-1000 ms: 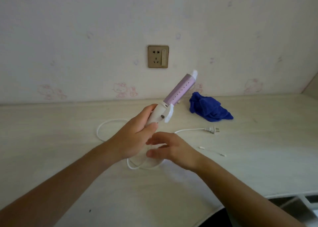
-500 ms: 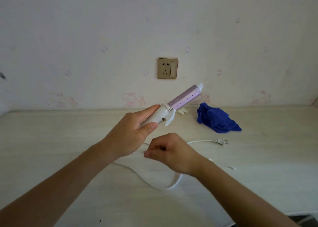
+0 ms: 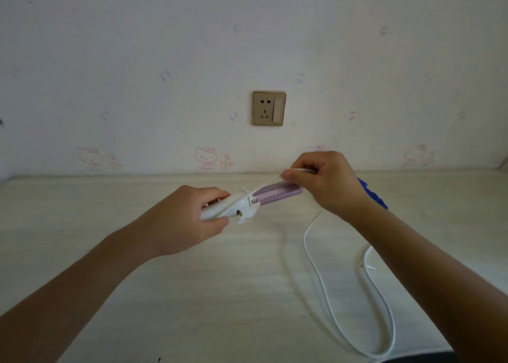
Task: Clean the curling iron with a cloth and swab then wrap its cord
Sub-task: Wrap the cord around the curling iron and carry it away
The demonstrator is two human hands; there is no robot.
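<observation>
Head view: below the wall socket (image 3: 268, 108), the left hand (image 3: 187, 219) grips the curling iron (image 3: 264, 197) by its white handle. The right hand (image 3: 327, 184) pinches the cord (image 3: 304, 240) taut over the purple barrel.

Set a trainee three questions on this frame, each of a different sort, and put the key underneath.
1. Multiple choice: what does the right hand pinch?
A. the blue cloth
B. the white cord
C. the switch on the wall socket

2. True or false: the left hand grips the curling iron by its purple barrel.

3. Fill in: the slack of the white cord lies looped on the ____.

Key
1. B. The cord runs taut from the iron up to the pinching fingers.
2. False. It grips the white handle.
3. table
</observation>
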